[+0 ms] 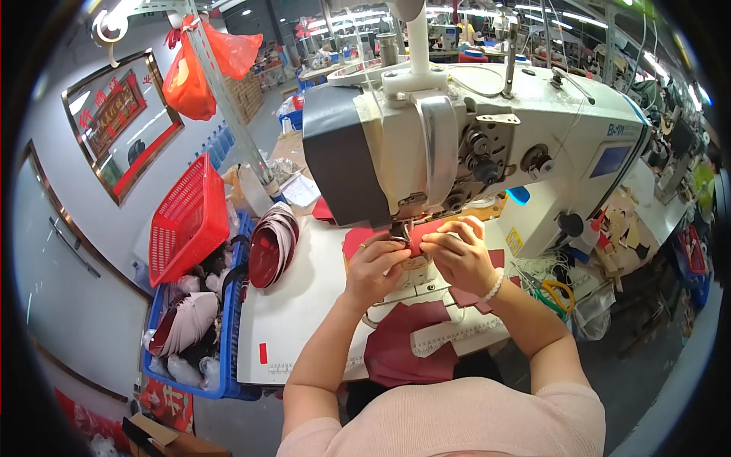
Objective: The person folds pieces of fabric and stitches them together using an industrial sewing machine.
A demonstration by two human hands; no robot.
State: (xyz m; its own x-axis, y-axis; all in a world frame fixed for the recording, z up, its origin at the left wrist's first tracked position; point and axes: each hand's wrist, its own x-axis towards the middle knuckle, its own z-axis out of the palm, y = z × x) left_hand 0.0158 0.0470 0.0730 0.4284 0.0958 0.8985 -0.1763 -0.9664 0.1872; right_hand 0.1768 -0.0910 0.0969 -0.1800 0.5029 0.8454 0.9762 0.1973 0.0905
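Observation:
Both hands are at the needle area of a white industrial sewing machine point(579, 126). My left hand point(375, 268), with a ring on one finger, pinches the near-left side of a red leather-like piece point(425, 231) beside the presser foot point(402, 228). From the right, my right hand point(463, 257) grips the same piece with bent fingers; a beaded bracelet is on that wrist. The piece curves upward between the hands, and fingers cover part of it. Dark red cut pieces point(407, 344) lie at the table's front edge, close to my body.
On the white worktable point(304, 320), a stack of dark red curved pieces point(272, 247) stands at left. A blue crate point(228, 373) and red basket point(190, 221) are beyond the left edge. Yellow-handled scissors point(565, 295) and loose threads lie right. The machine head overhangs the hands.

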